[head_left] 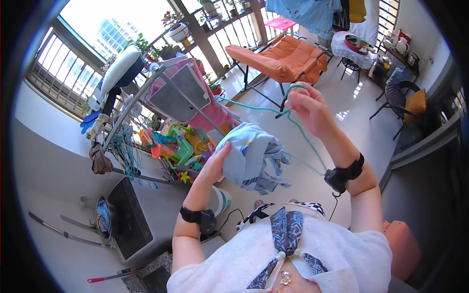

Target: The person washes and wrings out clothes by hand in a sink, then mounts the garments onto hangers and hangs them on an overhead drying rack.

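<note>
A bunched light blue cloth (249, 151) is held at its left side by my left hand (213, 166), with the thumb on top of it. Raised to the right of the cloth, my right hand (308, 105) has its fingers closed on a thin teal hanger (304, 128). The hanger's wire runs left from my fingers past the cloth's top, and its lower part slants down near my right forearm. Part of the hanger seems to lie behind or inside the cloth; exactly where is hidden.
A metal rack (132, 105) with a pink towel (215, 115) and bunched hangers (127, 146) stands at left, above colourful toys (183, 146). Ahead is an orange folding chair (288, 56). A dark chair (398, 100) stands right; a washing machine (134, 215) is lower left.
</note>
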{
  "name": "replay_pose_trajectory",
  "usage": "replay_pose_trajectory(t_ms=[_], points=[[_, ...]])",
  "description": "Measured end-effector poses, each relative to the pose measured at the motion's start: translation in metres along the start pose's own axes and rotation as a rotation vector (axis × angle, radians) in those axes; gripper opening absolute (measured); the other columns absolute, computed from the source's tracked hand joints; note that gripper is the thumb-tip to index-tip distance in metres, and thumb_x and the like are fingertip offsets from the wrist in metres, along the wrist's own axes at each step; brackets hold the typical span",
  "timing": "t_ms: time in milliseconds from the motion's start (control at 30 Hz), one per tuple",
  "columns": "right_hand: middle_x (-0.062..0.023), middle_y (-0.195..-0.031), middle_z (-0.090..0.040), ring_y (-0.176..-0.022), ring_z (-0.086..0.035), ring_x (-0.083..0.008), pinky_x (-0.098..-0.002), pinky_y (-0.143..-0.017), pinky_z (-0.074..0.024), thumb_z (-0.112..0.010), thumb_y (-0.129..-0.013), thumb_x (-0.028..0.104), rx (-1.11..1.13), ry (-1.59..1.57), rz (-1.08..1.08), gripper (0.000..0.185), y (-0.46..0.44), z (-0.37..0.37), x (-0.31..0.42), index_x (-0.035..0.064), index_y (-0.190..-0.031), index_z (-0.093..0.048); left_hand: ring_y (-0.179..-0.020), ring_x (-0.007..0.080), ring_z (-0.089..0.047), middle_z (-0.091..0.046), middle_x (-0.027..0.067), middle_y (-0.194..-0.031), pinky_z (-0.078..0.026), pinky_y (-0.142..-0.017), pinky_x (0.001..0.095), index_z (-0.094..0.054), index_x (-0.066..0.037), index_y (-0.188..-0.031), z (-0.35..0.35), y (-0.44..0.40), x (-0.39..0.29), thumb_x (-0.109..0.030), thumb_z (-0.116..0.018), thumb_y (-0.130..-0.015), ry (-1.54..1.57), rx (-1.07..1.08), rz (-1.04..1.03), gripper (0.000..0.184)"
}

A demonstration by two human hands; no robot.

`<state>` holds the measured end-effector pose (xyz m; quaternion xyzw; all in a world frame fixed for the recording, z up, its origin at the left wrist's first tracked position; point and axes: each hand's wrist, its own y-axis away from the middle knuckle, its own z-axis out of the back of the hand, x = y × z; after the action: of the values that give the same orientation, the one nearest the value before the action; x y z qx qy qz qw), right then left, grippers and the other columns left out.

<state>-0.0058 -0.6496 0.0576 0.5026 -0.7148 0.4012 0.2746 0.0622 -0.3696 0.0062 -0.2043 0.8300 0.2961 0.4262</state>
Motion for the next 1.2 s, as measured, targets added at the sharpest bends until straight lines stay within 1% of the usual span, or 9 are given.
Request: replay_pose_trajectory(t_ms=[233, 267, 333, 400, 467, 700, 867, 1067, 1200], points=[[0.0069, -0.066, -0.043, -0.058, -0.039, -0.0023, -0.0181, -0.054, -0.0331, -0.058, -0.091, 0.024, -0.047, 0.131, -0.099, 0.019, -0.010, -0.024, -0.012, 0.0091, -0.080, -0.054, -0.097, 0.0156, -0.059, -0.060, 0.0056, -0.112, -0.047, -0.086, 0.0331, -0.046, -0.003, -0.125, -0.025, -0.034, -0.012, -0.043, -0.053, -0.090, -0.696, 0.024, -0.072, 0.054], [0.0069, -0.066, -0.043, -0.058, -0.039, -0.0023, -0.0181, -0.054, -0.0331, -0.058, -0.091, 0.024, -0.061, 0.127, -0.100, 0.019, -0.010, -0.025, -0.022, 0.0091, -0.080, -0.054, -0.097, 0.0156, -0.059, -0.060, 0.0056, -0.112, -0.047, -0.086, 0.0331, -0.046, -0.003, -0.125, -0.025, -0.042, -0.012, -0.043, -0.053, -0.090, -0.698, 0.031, -0.060, 0.054], [0.0040, -0.067, -0.045, -0.058, -0.042, -0.0060, -0.0201, -0.058, -0.0384, -0.055, -0.092, 0.021, -0.077, 0.102, -0.086, 0.015, -0.012, -0.036, -0.027, 0.0061, -0.091, -0.057, -0.098, 0.0182, -0.060, -0.060, 0.0074, -0.113, -0.048, -0.087, 0.0336, -0.048, -0.005, -0.126, -0.026, -0.055, -0.012, -0.041, -0.048, -0.092, -0.010, 0.098, 0.044, 0.049], [0.0070, -0.064, -0.039, -0.056, -0.036, -0.0024, -0.0191, -0.051, -0.0302, -0.054, -0.093, 0.026, -0.235, 0.071, 0.027, 0.023, -0.014, -0.033, -0.011, 0.0101, -0.076, -0.053, -0.103, 0.0227, -0.059, -0.058, 0.0094, -0.117, -0.046, -0.091, 0.0383, -0.046, -0.006, -0.128, -0.023, -0.056, -0.015, -0.044, -0.047, -0.091, 0.136, 0.182, 0.098, 0.053], [0.0041, -0.064, -0.044, -0.055, -0.041, -0.0053, -0.0207, -0.055, -0.0357, -0.051, -0.094, 0.023, -0.025, -0.225, 0.185, 0.019, -0.022, -0.011, 0.011, 0.0073, -0.084, -0.054, -0.107, 0.0246, -0.057, -0.057, 0.0098, -0.119, -0.045, -0.093, 0.0406, -0.044, -0.005, -0.129, -0.020, -0.049, -0.013, -0.047, -0.047, -0.091, 0.326, 0.264, 0.231, 0.057], [0.0034, -0.058, -0.038, -0.050, -0.040, -0.0071, -0.0236, -0.048, -0.0359, -0.052, -0.094, 0.021, -0.121, 0.299, 0.127, 0.024, -0.020, -0.034, -0.008, 0.0107, -0.073, -0.045, -0.091, 0.0157, -0.062, -0.064, 0.0065, -0.103, -0.049, -0.080, 0.0304, -0.060, -0.001, -0.111, 0.005, -0.041, -0.007, -0.036, -0.054, -0.089, -0.346, 0.174, 0.044, 0.041], [0.0034, -0.059, -0.041, -0.051, -0.044, -0.0069, -0.0231, -0.049, -0.0384, -0.052, -0.094, 0.019, -0.074, 0.270, 0.126, 0.021, -0.029, -0.037, -0.006, 0.0088, -0.075, -0.049, -0.104, 0.0198, -0.058, -0.060, 0.0087, -0.113, -0.046, -0.088, 0.0321, -0.052, -0.003, -0.123, 0.013, -0.034, -0.022, -0.058, -0.039, -0.090, -0.075, 0.164, 0.343, 0.066], [0.0052, -0.065, -0.047, -0.057, -0.046, -0.0030, -0.0184, -0.051, -0.0380, -0.054, -0.093, 0.021, 0.073, 0.554, -0.022, 0.017, -0.014, -0.095, 0.011, 0.0066, -0.083, -0.055, -0.111, 0.0222, -0.055, -0.058, 0.0104, -0.118, -0.043, -0.092, 0.0337, -0.047, -0.003, -0.128, 0.061, -0.098, 0.001, -0.066, -0.031, -0.088, -0.414, -0.078, 0.464, 0.077], [0.0068, -0.066, -0.047, -0.059, -0.047, -0.0023, -0.0174, -0.054, -0.0389, -0.057, -0.092, 0.022, 0.052, 0.479, -0.062, 0.017, -0.027, -0.091, 0.001, 0.0065, -0.085, -0.055, -0.093, 0.0224, -0.062, -0.064, 0.0089, -0.106, -0.048, -0.087, 0.0398, -0.057, -0.005, -0.112, 0.057, -0.108, -0.005, -0.045, -0.046, -0.091, -0.179, 0.033, 0.456, 0.046]])
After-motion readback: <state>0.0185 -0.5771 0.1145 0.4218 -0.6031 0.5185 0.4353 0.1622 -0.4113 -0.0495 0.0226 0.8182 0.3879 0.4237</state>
